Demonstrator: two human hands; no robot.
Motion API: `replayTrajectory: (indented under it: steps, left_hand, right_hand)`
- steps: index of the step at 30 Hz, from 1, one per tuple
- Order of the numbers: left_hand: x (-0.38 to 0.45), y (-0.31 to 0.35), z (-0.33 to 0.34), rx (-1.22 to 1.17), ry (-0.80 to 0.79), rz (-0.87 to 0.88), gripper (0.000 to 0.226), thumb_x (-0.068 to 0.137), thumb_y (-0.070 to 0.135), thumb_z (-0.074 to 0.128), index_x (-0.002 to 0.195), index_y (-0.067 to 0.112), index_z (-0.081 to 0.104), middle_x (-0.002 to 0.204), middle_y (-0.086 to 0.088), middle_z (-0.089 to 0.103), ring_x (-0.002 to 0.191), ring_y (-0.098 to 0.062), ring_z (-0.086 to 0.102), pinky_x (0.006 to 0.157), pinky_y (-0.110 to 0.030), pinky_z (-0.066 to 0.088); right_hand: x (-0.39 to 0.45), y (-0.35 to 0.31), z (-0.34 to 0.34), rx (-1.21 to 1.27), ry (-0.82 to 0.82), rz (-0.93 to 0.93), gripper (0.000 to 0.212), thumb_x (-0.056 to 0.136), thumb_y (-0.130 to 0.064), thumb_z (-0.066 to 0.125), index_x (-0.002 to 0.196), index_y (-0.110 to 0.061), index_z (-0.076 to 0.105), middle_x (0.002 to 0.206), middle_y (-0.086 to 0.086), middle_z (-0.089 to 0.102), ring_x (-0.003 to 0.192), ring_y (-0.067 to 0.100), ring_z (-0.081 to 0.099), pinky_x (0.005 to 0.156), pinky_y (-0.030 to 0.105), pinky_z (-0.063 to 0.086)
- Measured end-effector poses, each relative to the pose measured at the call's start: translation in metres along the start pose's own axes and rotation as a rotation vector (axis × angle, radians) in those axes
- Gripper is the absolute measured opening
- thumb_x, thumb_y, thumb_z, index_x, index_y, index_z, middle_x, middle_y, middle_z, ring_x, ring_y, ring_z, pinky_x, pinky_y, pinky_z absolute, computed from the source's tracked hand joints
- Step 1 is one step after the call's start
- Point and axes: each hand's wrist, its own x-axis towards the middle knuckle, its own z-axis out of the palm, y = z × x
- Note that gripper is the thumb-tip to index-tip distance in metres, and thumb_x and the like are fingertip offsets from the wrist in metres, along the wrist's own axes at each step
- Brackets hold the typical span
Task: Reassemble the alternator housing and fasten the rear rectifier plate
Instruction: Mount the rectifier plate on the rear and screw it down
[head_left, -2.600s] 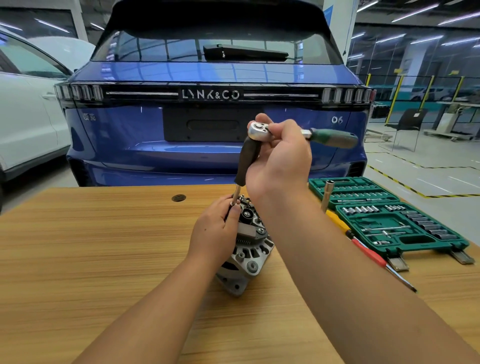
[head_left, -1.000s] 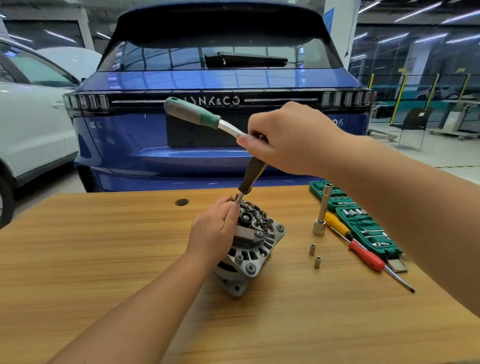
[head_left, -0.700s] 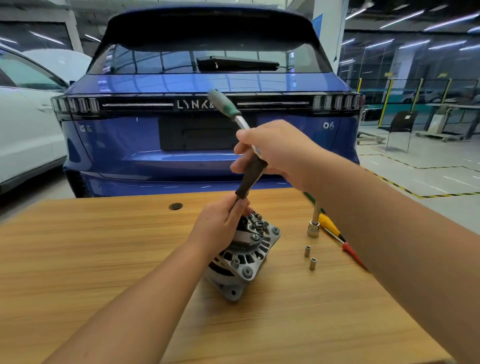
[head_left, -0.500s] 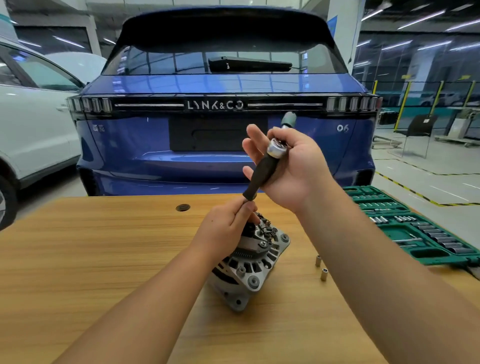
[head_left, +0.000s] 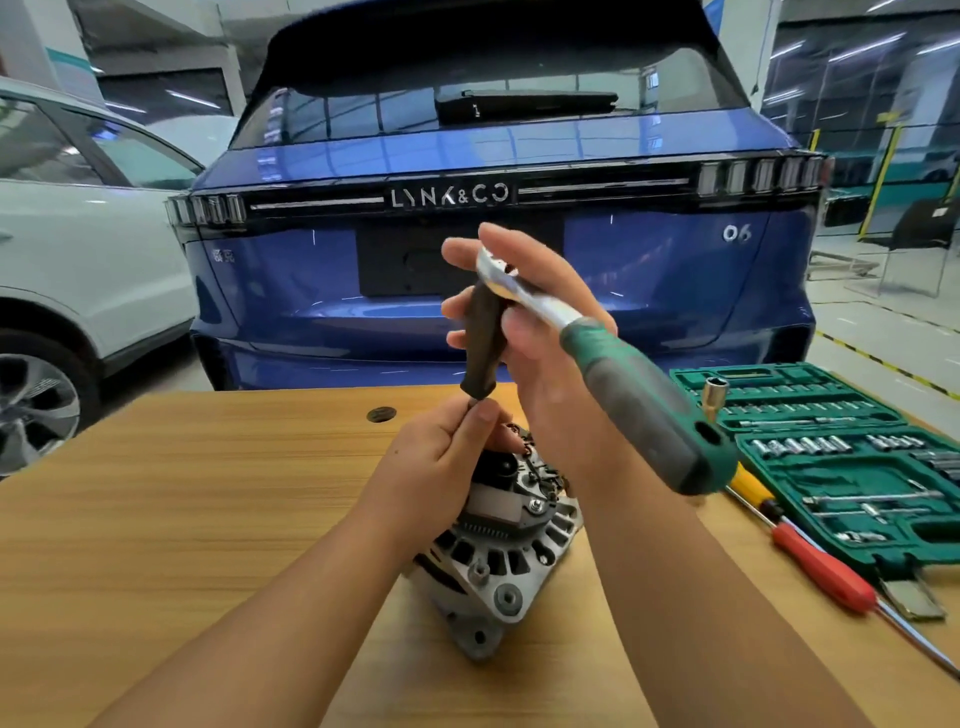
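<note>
A silver alternator (head_left: 511, 545) lies tilted on the wooden table (head_left: 182, 509), its rear rectifier side facing up and away. My left hand (head_left: 447, 447) pinches the thin shaft just under the dark extension handle (head_left: 483, 343), right above the rectifier plate. My right hand (head_left: 535, 322) holds the chrome ratchet head (head_left: 498, 275) on top of that extension. The ratchet's green and grey handle (head_left: 649, 410) points toward me and to the right. The socket tip and the fastener under it are hidden by my left hand.
An open green socket set case (head_left: 841, 467) lies at the right of the table. A red and yellow screwdriver (head_left: 815, 561) lies beside it, and a tall socket (head_left: 714, 397) stands behind the ratchet handle. A blue car (head_left: 649, 249) is parked just beyond the table, a white car (head_left: 78, 249) at left.
The ratchet handle has swung round from far left, past the back, to pointing right and toward me. My left hand has stayed pinched at the shaft on the alternator.
</note>
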Motion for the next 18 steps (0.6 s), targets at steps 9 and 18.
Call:
replayTrajectory:
  steps: [9,18]
  left_hand:
    - [-0.002,0.001,0.001,-0.022,-0.013,-0.011,0.028,0.098,0.057,0.047,0.088,0.044,0.069,0.082,0.020,0.073,0.082,0.000,0.067,0.074,-0.039,0.051]
    - [-0.006,0.007,0.000,0.126,-0.050,0.064,0.039,0.099,0.060,0.035,0.085,0.042,0.065,0.084,0.027,0.068,0.080,0.002,0.063,0.068,-0.027,0.043]
  right_hand:
    - [0.000,-0.001,-0.017,0.412,-0.084,0.277,0.064,0.081,-0.050,0.077,0.138,-0.032,0.055,0.115,0.011,0.063,0.099,0.028,0.059,0.095,0.049,0.043]
    - [-0.003,-0.009,0.017,-0.124,0.417,0.159,0.034,0.086,-0.026,0.075,0.117,-0.020,0.061,0.072,-0.006,0.065,0.058,0.009,0.061,0.059,0.026,0.055]
